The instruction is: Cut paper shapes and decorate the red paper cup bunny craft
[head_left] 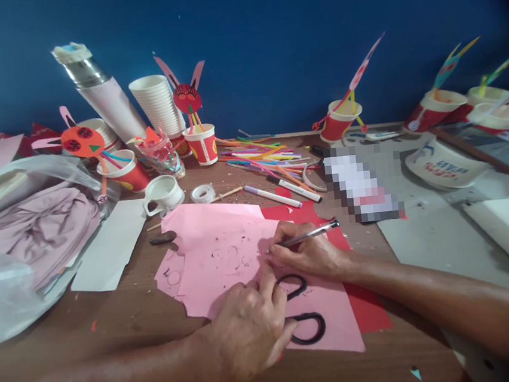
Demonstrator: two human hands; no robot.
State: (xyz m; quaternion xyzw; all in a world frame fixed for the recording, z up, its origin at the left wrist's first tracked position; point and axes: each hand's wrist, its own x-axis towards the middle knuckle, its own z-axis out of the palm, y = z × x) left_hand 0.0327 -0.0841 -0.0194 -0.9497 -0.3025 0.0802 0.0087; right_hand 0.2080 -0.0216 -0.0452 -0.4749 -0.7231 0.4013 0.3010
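A pink paper sheet with small pen-drawn shapes lies on the brown table, partly over a red sheet. My right hand is closed round a pen, its tip on the pink paper. My left hand rests curled on the paper, covering the blades of black-handled scissors; whether it grips them is hidden.
Red paper cups with paper bunny faces stand at the back, beside a stack of white cups, a tape roll, a white mug and several coloured pens. Plastic bags with pink paper fill the left; grey sheets lie right.
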